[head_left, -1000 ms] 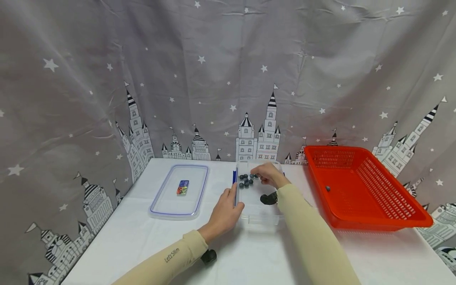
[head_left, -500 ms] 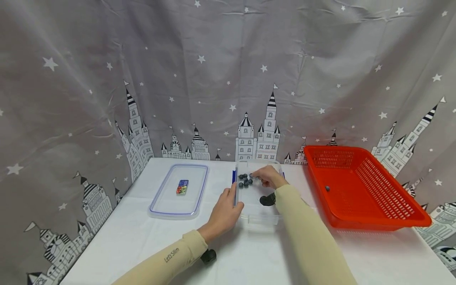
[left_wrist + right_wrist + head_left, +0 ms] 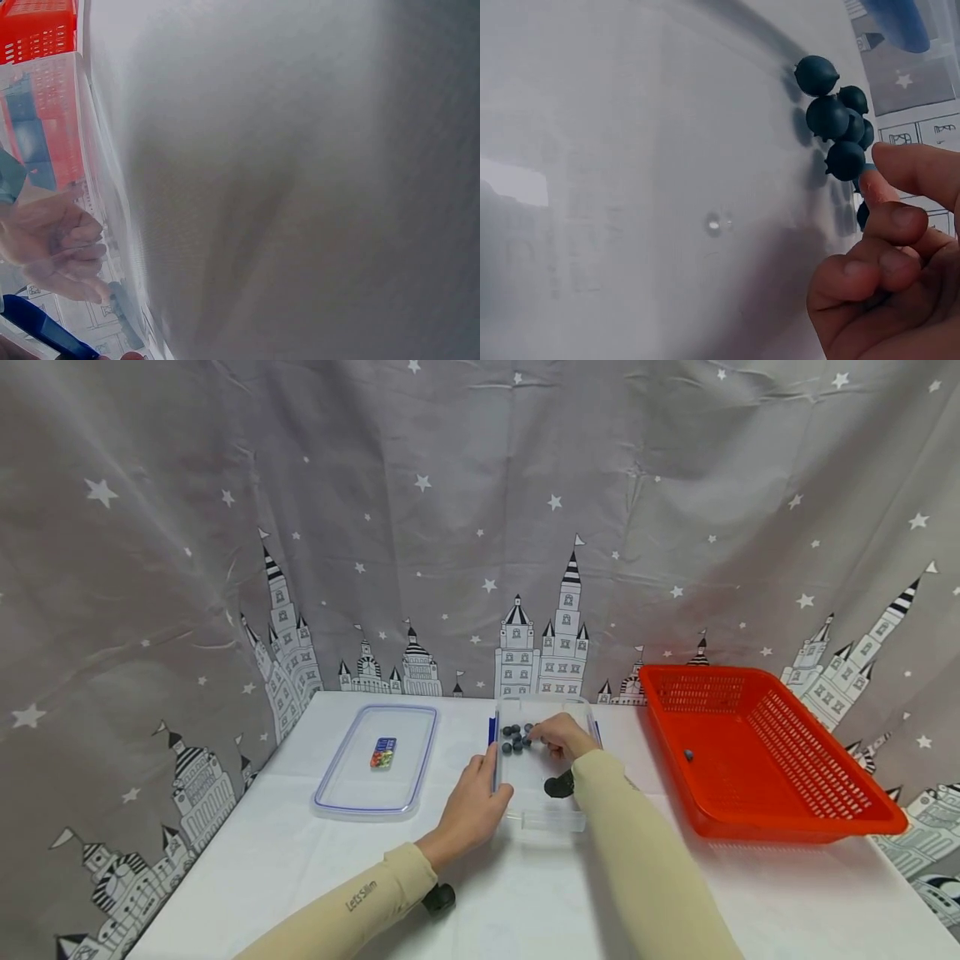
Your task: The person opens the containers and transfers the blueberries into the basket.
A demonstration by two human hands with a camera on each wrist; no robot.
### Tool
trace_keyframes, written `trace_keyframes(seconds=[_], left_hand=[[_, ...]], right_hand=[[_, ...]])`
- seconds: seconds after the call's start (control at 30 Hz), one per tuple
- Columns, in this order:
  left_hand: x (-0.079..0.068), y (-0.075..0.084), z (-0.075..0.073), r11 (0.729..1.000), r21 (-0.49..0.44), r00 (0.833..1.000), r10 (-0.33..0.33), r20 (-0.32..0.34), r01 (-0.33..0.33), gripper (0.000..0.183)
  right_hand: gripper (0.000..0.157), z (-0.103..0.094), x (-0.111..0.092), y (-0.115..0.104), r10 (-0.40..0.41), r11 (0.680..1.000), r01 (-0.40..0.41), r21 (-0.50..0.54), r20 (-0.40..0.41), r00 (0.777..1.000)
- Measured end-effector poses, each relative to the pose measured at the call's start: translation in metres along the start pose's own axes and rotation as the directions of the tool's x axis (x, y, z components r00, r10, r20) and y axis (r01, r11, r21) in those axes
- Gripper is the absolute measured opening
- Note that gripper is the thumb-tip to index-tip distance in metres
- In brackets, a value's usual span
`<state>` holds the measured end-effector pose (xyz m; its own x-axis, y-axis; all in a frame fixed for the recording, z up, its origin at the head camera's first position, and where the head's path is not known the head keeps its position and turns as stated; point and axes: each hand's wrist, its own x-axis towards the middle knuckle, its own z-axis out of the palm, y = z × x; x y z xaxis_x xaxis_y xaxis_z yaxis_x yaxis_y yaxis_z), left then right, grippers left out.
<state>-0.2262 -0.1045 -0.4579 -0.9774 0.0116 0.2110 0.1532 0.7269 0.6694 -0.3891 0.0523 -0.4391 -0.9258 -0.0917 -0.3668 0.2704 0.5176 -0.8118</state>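
Observation:
My left hand [image 3: 470,802] grips the left wall of a clear plastic container [image 3: 553,821]; a blue side latch [image 3: 45,330] shows near its fingertips in the left wrist view. Inside, my right hand [image 3: 564,737] is at a cluster of several dark blueberries [image 3: 516,739]. In the right wrist view, the thumb and index fingertip are close together right beside the nearest blueberry [image 3: 845,161], seemingly touching it. The other fingers of the right hand [image 3: 885,277] are curled in, with something dark, mostly hidden, showing in their curl.
A clear lid [image 3: 358,789] with a blue seal and a coloured label lies at left. On the right stands a red plastic basket [image 3: 750,752] with a single blueberry [image 3: 688,755] in it. Behind the white table [image 3: 300,877] hangs a grey castle-print curtain [image 3: 420,527].
My right hand has moved slightly left and nearer within the container. A blueberry that showed at the cluster's right end a second ago is out of sight. The left hand keeps its grip.

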Motion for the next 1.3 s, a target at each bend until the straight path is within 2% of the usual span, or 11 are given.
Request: trace_keyframes(seconds=[0.37, 0.77, 1.07, 1.3], left_hand=[[0.001, 0.0, 0.0, 1.0, 0.012, 1.0, -0.005, 0.014, 0.005, 0.074], [0.002, 0.0, 0.0, 1.0, 0.021, 1.0, 0.001, 0.003, -0.001, 0.073], [0.003, 0.0, 0.0, 1.0, 0.025, 1.0, 0.013, -0.002, -0.013, 0.073], [0.002, 0.001, 0.0, 1.0, 0.02, 1.0, 0.018, -0.004, -0.018, 0.072]], right_hand=[[0.036, 0.005, 0.013, 0.007, 0.019, 1.0, -0.019, 0.025, -0.026, 0.999], [0.021, 0.01, 0.005, 0.007, -0.033, 0.999, 0.033, -0.007, -0.056, 0.998], [0.015, 0.012, 0.007, 0.007, -0.037, 0.999, 0.034, -0.042, -0.067, 0.997], [0.021, 0.009, 0.007, 0.006, -0.017, 0.999, 0.014, -0.052, -0.048, 0.999]])
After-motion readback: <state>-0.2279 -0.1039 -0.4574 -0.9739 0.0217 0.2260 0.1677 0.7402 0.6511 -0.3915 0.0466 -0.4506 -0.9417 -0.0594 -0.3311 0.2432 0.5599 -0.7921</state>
